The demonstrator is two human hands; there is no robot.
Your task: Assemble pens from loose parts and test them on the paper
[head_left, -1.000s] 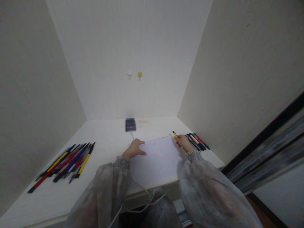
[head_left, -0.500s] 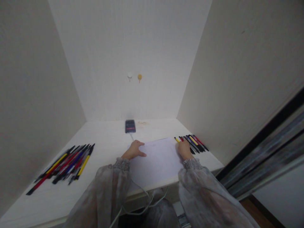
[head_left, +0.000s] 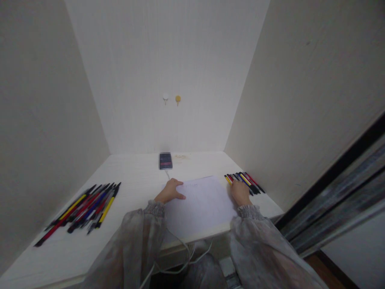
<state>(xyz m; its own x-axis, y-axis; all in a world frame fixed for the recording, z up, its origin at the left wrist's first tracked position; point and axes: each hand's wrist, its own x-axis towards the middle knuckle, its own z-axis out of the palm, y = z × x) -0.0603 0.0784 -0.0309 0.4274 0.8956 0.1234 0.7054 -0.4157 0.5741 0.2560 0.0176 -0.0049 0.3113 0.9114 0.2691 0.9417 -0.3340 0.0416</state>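
Note:
My left hand [head_left: 171, 191] rests on the left edge of a white sheet of paper [head_left: 204, 204], thumb and fingers spread apart. Faint marks show near the top of the sheet. To the right of the paper, my right hand [head_left: 240, 192] has its fingers closed around a yellow pen [head_left: 227, 180], of which only the upper end shows. That pen lies on the table against a row of pens [head_left: 248, 180] in red, blue, yellow and black. My hand hides the lower parts of several of them.
A larger spread of pens [head_left: 87, 208] lies on the left of the white table [head_left: 132, 172]. A phone [head_left: 165, 161] with a white cable [head_left: 167, 175] sits at the back. Two small hooks hang on the back wall, and walls stand on both sides.
My right hand has shifted a little to the right, bringing the yellow pen up against the row of pens. My left hand stays in place on the paper.

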